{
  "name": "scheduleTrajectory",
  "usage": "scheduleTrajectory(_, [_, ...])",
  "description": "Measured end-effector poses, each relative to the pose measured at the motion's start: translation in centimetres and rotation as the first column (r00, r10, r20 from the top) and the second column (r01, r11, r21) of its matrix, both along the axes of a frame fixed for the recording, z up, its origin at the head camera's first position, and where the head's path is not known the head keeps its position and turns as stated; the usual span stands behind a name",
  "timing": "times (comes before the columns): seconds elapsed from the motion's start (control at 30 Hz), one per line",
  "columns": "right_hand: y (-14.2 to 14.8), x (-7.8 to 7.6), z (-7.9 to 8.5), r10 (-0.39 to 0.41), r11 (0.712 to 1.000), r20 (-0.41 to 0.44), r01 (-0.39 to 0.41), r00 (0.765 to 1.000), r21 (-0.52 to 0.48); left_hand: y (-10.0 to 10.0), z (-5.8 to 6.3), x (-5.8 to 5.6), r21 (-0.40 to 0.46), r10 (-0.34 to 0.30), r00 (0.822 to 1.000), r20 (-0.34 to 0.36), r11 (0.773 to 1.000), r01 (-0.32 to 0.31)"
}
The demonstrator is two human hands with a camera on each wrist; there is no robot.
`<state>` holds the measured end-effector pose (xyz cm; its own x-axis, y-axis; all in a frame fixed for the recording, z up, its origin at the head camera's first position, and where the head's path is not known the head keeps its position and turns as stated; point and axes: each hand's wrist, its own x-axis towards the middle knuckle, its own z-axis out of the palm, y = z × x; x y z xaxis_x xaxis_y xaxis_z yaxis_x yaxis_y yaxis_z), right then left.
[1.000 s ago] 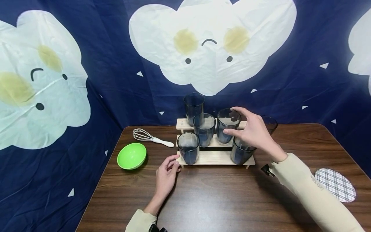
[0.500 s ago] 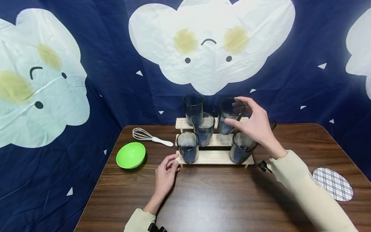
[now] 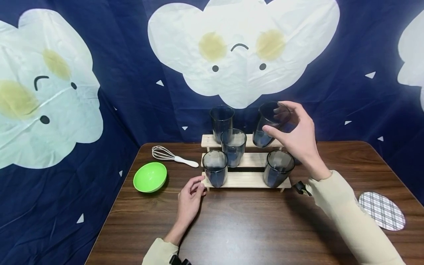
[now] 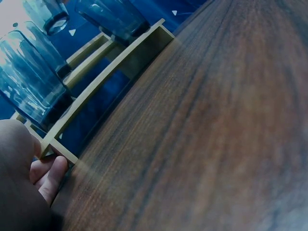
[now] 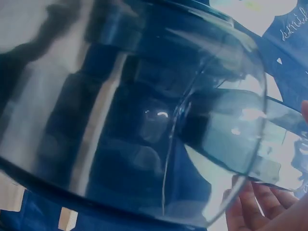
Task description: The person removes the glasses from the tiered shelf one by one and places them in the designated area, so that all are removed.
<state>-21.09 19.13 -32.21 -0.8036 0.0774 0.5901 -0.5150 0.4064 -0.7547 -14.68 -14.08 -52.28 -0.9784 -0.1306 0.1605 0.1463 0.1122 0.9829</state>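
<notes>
My right hand [image 3: 299,136] grips a dark tinted drinking glass [image 3: 265,129], thumb on the near side and fingers round the far side. The glass leans a little and overlaps the right part of the top step of a three-step wooden rack [image 3: 246,179]. In the right wrist view the held glass [image 5: 226,130] shows behind a larger-looking glass [image 5: 134,120] close to the camera. My left hand [image 3: 189,197] holds the rack's front left corner, fingertips around its end in the left wrist view. Glasses stand on the rack: one top left [image 3: 222,123], one middle left [image 3: 233,149], two in front [image 3: 215,170].
Another glass stands right of the rack, mostly hidden behind my right hand. A white whisk [image 3: 175,159] and a green bowl [image 3: 150,177] lie on the left of the brown table [image 3: 238,224]. A checked oval mat [image 3: 381,211] lies at the right. A blue cloth backdrop [image 3: 179,110] hangs close behind.
My right hand has lifted the glass from the middle step, carrying it up, back and slightly right, with more tilt. My left hand stays at the rack's corner.
</notes>
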Motion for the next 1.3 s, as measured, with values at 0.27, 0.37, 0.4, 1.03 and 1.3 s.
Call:
scheduleTrajectory(0.27, [1.0,0.2,0.9,-0.018,0.996,-0.071,0.012,0.997,-0.083,0.0,-0.1,-0.1,-0.009,0.003,1.000,-0.015,1.000,-0.003])
scheduleTrajectory(0.37, [1.6,0.2,1.1,-0.036,0.996,-0.081,0.029,0.996,-0.089,0.0,-0.1,-0.1,-0.012,0.002,1.000,-0.014,1.000,-0.002])
scheduleTrajectory(0.4, [1.8,0.2,1.2,-0.044,0.995,-0.080,0.037,0.996,-0.091,0.0,-0.1,-0.1,-0.011,0.001,1.000,-0.014,1.000,-0.001])
scheduleTrajectory(1.03, [6.6,0.8,0.6,-0.162,0.979,-0.061,0.153,0.985,-0.135,0.2,-0.2,-0.1,-0.017,0.006,0.999,-0.037,1.000,-0.007])
scheduleTrajectory(1.3, [9.1,1.2,0.2,-0.224,0.967,-0.050,0.215,0.973,-0.138,0.1,-0.1,-0.1,-0.016,0.000,1.000,-0.023,1.000,0.000])
